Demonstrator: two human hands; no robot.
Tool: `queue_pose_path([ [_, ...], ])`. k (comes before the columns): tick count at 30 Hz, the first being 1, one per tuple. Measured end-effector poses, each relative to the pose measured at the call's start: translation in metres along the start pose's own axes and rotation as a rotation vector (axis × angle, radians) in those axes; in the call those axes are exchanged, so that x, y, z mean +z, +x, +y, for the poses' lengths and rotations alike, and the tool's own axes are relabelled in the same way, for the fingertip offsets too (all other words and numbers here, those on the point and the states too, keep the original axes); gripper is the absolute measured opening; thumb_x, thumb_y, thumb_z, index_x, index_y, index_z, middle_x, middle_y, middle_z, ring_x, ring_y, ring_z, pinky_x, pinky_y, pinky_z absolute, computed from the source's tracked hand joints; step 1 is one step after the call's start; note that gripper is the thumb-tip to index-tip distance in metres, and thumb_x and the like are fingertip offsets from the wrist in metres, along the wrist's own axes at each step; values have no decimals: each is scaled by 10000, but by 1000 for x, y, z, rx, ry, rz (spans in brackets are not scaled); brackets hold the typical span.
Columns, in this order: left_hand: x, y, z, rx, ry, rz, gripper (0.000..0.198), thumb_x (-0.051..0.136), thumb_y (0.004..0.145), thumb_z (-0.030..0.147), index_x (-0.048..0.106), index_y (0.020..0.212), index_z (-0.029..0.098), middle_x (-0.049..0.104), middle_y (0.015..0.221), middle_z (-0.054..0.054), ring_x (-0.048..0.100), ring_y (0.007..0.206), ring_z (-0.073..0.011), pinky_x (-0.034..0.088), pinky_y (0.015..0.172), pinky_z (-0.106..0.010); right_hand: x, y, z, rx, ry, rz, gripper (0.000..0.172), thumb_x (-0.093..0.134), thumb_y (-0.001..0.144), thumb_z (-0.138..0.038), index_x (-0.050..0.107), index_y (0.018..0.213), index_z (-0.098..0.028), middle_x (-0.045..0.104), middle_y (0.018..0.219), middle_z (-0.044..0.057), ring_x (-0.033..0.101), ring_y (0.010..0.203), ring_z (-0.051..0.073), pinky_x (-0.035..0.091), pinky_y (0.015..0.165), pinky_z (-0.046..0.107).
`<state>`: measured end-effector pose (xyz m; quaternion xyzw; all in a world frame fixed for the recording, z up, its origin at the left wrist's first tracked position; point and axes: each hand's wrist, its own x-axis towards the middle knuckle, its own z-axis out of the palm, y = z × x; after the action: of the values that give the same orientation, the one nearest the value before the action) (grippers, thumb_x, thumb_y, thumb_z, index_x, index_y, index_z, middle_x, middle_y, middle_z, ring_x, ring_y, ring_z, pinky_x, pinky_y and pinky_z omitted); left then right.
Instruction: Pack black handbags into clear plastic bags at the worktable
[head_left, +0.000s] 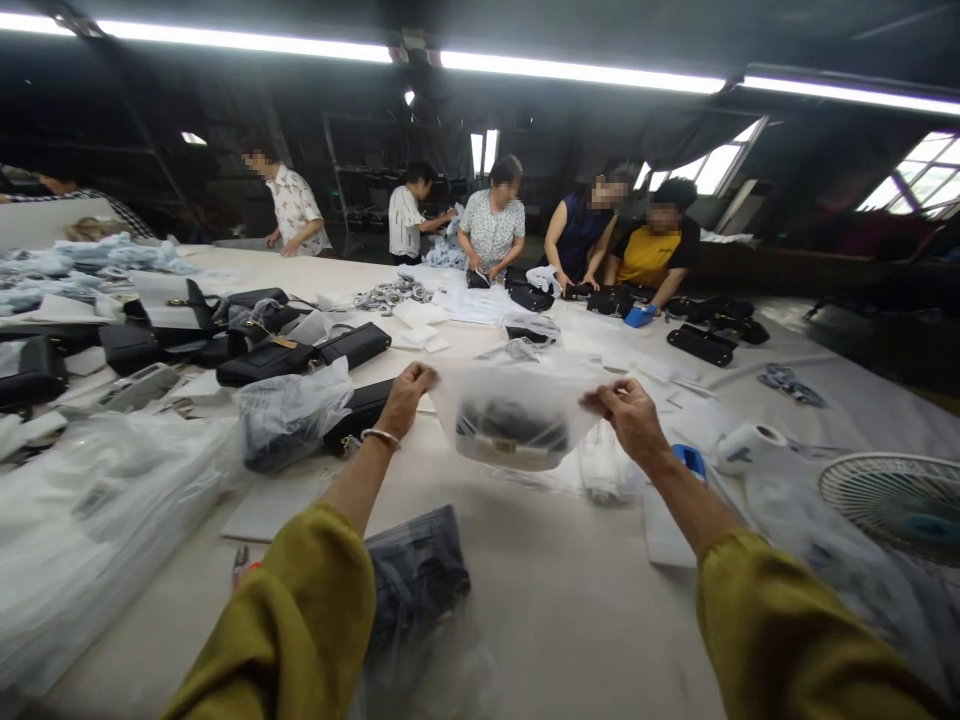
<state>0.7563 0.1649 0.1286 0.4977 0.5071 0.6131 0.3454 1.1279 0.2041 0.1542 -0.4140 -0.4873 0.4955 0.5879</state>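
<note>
My left hand [406,398] pinches one upper corner of a translucent plastic bag [517,385], and my right hand [628,412] pinches the opposite corner. Stretched between both hands, the bag hangs above the table with a dark handbag [512,425] showing through it and a small label on its front. Close to my left forearm lies a handbag wrapped in clear plastic [292,415], next to a bare black handbag [364,410]. Below my hands, another dark item in clear plastic [420,560] rests on the table, partly covered by my left sleeve.
Black handbags [270,357] and white sheets crowd the left side. A pile of clear plastic bags [97,530] lies at the near left, with red-handled snips [241,568] beside it. At right are a fan [896,500], a white roll [752,445] and a blue tape dispenser [688,462]. Co-workers stand across the table.
</note>
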Motion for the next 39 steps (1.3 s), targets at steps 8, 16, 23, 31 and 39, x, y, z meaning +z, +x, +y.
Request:
queue_pose_path([
  [8, 6, -142, -91, -189, 568, -451, 316, 504, 865, 409, 533, 620, 212, 588, 650, -5, 541, 706, -191, 434, 817, -339, -108, -148, 132, 512, -202, -45, 543, 835, 570, -626, 717, 854, -177, 745, 796, 56, 725, 775, 243, 603, 855, 420],
  [16, 30, -165, -67, -29, 916, -597, 585, 633, 728, 161, 536, 1297, 256, 577, 1377, -114, 411, 1371, -332, -3, 1207, -543, -118, -206, 172, 594, -190, -88, 414, 745, 709, -600, 734, 864, -217, 738, 868, 31, 684, 845, 222, 560, 879, 385],
  [23, 69, -188, -79, 59, 713, -822, 354, 671, 727, 172, 655, 1062, 285, 690, 987, -74, 586, 1136, -319, 158, 1201, -508, -122, -196, 150, 559, -376, -165, 483, 717, 697, -645, 760, 842, -187, 748, 871, 69, 663, 886, 262, 518, 902, 392],
  [31, 46, -160, -93, -287, 712, -766, 204, 632, 703, 222, 479, 567, 219, 465, 561, 37, 477, 603, -171, 374, 710, -323, -126, -199, 161, 547, -226, 29, 475, 656, 759, -666, 709, 817, -197, 730, 826, 49, 679, 838, 218, 540, 853, 342],
  [39, 45, -133, -95, -447, 548, -541, 231, 507, 825, 444, 518, 794, 215, 584, 675, 53, 566, 651, -144, 427, 611, -243, -112, -174, 173, 356, -585, 269, 565, 491, 800, -745, 637, 788, -199, 629, 560, -1, 607, 562, 184, 485, 640, 300],
])
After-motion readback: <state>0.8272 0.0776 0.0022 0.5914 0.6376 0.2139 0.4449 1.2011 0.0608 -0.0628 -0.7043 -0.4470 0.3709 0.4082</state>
